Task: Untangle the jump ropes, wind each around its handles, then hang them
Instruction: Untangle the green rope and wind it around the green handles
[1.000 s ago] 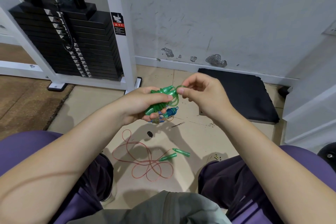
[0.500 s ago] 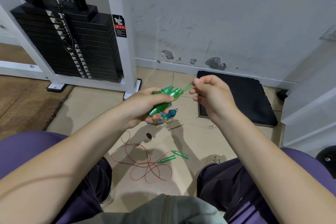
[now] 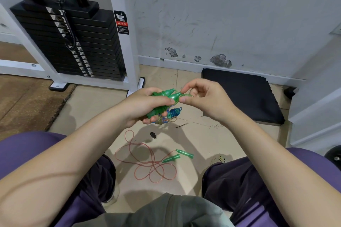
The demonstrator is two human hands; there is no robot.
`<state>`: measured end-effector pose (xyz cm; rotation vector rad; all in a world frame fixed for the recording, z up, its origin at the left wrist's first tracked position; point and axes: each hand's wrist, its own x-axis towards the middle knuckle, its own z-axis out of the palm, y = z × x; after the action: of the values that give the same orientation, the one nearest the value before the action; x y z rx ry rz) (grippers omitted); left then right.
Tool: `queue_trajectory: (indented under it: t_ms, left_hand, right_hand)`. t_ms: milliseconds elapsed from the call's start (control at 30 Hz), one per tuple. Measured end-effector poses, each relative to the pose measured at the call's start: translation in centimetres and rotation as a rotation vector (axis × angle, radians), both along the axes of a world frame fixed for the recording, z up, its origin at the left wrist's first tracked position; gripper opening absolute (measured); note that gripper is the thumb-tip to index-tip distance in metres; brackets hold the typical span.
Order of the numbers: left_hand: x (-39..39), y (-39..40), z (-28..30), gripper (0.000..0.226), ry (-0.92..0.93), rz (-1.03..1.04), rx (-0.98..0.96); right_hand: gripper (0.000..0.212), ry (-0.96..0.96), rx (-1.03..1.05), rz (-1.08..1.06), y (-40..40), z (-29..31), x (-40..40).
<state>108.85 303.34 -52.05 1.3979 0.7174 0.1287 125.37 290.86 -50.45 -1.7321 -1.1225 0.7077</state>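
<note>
My left hand (image 3: 145, 105) grips the wound green jump rope (image 3: 162, 102), handles slanting up-right. My right hand (image 3: 204, 99) pinches its cord end. A red rope (image 3: 147, 160) lies loose on the floor (image 3: 193, 140) below.

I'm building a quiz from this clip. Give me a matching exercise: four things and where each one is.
Things:
1. green rope
2. red rope
3. blue handle
4. black mat

Places:
A. loose on the floor between the knees
B. by the wall
C. wound on its handles, in the left hand
D. just under the left hand

Pairs: 1-C, 2-A, 3-D, 4-B
</note>
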Motion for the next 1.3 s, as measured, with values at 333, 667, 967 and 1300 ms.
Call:
queue_trajectory:
  t_ms: [333,667,967,1300]
  left_hand:
    - [0.2,0.2,0.4,0.017,0.028,-0.054,-0.188]
    - [-0.1,-0.1,0.5,0.024,-0.126,-0.031,-0.103]
    - [-0.3,1.1,0.5,0.030,-0.081,0.042,0.115]
    - [6.1,5.6,-5.3,0.049,-0.037,0.241,0.248]
  right_hand:
    - [0.014,-0.404,0.190,-0.127,-0.3,0.8,-0.6]
    - [0.015,0.084,0.057,-0.157,-0.1,0.9,0.9]
    - [0.027,0.246,-0.028,0.007,0.6,1.6,1.7]
    - [0.023,0.511,0.011,-0.245,6.8,-5.8,5.1]
